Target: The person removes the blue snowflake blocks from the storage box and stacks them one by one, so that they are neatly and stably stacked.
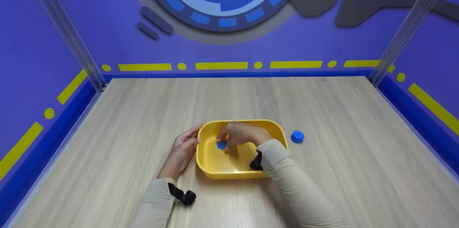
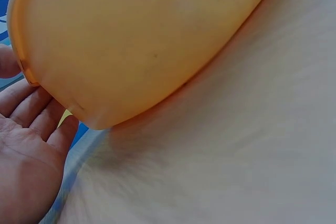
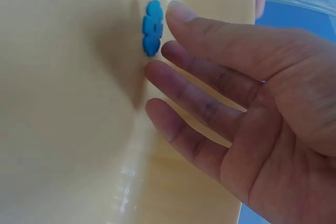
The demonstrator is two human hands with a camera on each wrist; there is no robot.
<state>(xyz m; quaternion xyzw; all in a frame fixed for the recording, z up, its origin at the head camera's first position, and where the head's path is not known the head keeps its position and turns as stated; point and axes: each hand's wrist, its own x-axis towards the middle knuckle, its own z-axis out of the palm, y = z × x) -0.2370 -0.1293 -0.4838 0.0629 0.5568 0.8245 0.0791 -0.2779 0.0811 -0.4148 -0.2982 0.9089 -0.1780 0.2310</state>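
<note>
My left hand (image 1: 181,152) holds the yellow plastic tub (image 1: 235,175) at its left end, with the thumb at the rim and the other fingers along the outer wall. In the left wrist view, the tub's side (image 2: 136,51) fills the upper part. My right hand (image 1: 242,134) reaches inside the tub, fingers spread and pointing down. Beside its thumb and fingertips is a small flat blue disc (image 3: 152,28) with a lobed edge, seen low in the tub's left half in the head view. The right thumb stands apart from the other fingers.
A small stack of blue lobed discs (image 1: 297,136) sits on the wooden table (image 1: 340,170), just right of the tub. Blue panels (image 1: 222,52) with yellow markings enclose the table at the back and both sides. Black straps with small devices (image 1: 186,197) are on the wrists.
</note>
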